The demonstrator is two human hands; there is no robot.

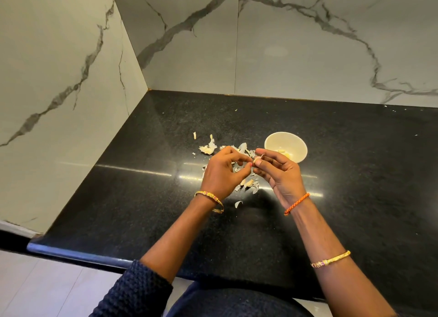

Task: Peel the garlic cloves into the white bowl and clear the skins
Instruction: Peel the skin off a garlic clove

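Hands meet above the black speckled stone counter (pixel 343 174). I see my right hand (pixel 277 174) pinching a small pale garlic clove (pixel 257 159) with curled fingers; my left hand (pixel 222 172) picks at it, fingertips curled. Papery skins (pixel 247 182) lie beneath, the round white bowl (pixel 275 140) just beyond.

My black speckled table (pixel 118 198) carries the white bowl (pixel 275 140), which stands just beside a scatter of garlic skins (pixel 208 148) and a few loose cloves (pixel 248 182) near its middle.
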